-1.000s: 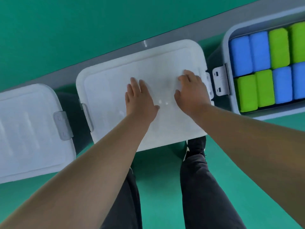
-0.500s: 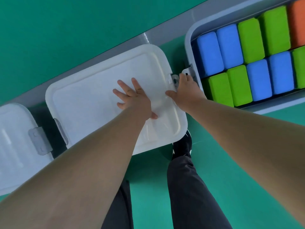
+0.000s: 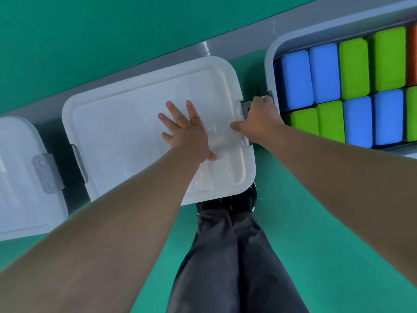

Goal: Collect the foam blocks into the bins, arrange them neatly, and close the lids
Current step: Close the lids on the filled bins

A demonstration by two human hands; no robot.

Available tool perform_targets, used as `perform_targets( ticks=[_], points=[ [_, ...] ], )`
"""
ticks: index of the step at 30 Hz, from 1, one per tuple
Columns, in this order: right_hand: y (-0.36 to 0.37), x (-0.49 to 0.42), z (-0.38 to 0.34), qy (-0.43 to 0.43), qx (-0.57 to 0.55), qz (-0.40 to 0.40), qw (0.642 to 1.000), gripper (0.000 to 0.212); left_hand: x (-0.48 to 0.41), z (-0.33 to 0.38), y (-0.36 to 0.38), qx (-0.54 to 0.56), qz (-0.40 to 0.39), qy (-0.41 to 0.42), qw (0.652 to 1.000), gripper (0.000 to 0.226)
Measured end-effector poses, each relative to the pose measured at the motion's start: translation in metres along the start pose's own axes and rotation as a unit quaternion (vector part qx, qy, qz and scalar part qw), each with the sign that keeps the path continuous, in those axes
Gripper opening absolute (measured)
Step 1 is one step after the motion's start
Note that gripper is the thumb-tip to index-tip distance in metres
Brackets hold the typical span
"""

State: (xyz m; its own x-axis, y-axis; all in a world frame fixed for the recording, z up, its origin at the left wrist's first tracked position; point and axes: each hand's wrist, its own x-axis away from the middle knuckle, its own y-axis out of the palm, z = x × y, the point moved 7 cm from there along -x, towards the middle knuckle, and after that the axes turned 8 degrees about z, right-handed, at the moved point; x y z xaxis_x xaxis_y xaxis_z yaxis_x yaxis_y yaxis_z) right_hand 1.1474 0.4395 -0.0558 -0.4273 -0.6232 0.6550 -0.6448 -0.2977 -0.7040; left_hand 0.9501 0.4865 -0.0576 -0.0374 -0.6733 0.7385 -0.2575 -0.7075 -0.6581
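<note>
Green floor (image 3: pixel 316 222), grey baseboard strip (image 3: pixel 225 41), green wall (image 3: pixel 112 30).

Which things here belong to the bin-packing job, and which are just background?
Job:
left hand, flat on the middle lid
right hand, at that lid's latch
open bin with blue block and green block
left lid

Background:
floor
grey ledge
shoes

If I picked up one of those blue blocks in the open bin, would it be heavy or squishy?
Probably light and a bit squishy: the blue blocks look like soft foam with rounded edges. They likely won't roll, being flat-sided and boxy. They sit packed tight beside the green blocks, so one may need a wiggle to come out.
</note>
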Motion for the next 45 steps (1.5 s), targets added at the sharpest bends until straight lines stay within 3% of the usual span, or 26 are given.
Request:
perform_targets(
  ticks=[3,13,23,29,32,36,39,41,45],
  points=[
    [0.002,0.007,-0.011,-0.016,0.056,0.016,0.998,0.049,-0.001,-0.001,0.000,-0.001,-0.003,0.000,1.000,0.173],
    [0.004,0.021,-0.015,0.035,0.001,0.045,0.998,0.020,-0.001,-0.004,0.000,0.012,0.016,0.004,1.000,0.174],
    [0.000,0.034,-0.027,0.106,-0.006,0.068,0.992,0.029,-0.001,-0.013,-0.001,-0.017,0.029,0.020,0.999,0.170],
    [0.003,0.016,-0.034,0.064,0.021,-0.048,0.997,0.056,0.010,0.005,-0.013,-0.048,-0.015,-0.061,0.997,0.166],
    [-0.005,0.013,-0.020,-0.022,0.062,-0.117,0.991,0.040,0.026,0.025,-0.023,0.002,0.007,-0.099,0.995,0.132],
    [-0.055,0.023,0.051,-0.118,-0.094,-0.123,0.981,0.035,0.052,0.084,-0.045,0.116,0.161,-0.058,0.978,0.067],
    [-0.109,0.019,0.146,-0.081,-0.187,-0.091,0.975,0.024,0.080,0.172,-0.062,0.204,0.274,0.013,0.940,0.054],
    [-0.148,0.010,0.214,-0.049,-0.197,-0.069,0.977,0.025,0.089,0.246,-0.068,0.219,0.285,0.062,0.931,0.053],
    [-0.243,-0.016,0.343,0.003,-0.184,0.035,0.982,0.027,0.101,0.409,-0.071,0.186,0.220,0.189,0.939,0.051]
  ],
)
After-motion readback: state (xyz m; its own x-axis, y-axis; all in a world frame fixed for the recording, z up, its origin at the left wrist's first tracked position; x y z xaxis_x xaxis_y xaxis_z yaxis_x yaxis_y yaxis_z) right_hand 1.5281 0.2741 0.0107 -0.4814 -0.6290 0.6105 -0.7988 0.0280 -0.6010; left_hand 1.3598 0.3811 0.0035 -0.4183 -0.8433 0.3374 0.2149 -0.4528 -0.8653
